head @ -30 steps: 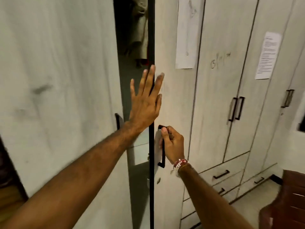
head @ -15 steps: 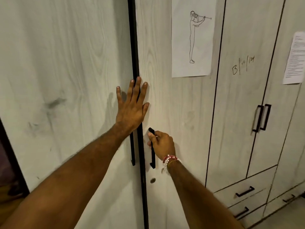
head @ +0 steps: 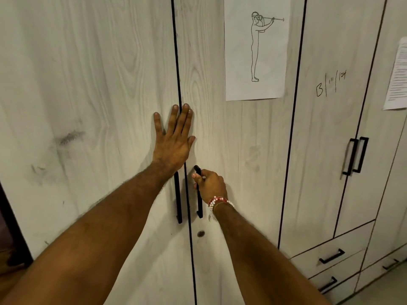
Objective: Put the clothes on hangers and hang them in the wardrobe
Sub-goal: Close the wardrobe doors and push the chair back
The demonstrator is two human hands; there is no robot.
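Observation:
The pale wood-grain wardrobe fills the view, its left door (head: 92,106) and right door (head: 237,139) meeting at a thin dark seam. My left hand (head: 172,142) lies flat with straight fingers across that seam, pressing on both doors. My right hand (head: 209,183) grips the black handle (head: 199,208) of the right door, thumb on its top. The left door's black handle (head: 178,201) runs down just below my left wrist. No clothes or hangers are in sight; the inside is hidden.
A paper with a line drawing of a standing figure (head: 255,49) is stuck on the right door. Further right are more wardrobe doors with paired black handles (head: 355,156), a printed sheet (head: 397,78) and drawers (head: 330,256) below. A dark gap (head: 8,227) lies at the left edge.
A second ago the doors stood apart with a garment visible inside. They have swung together and now sit flush; my left hand has gone from the air onto the seam.

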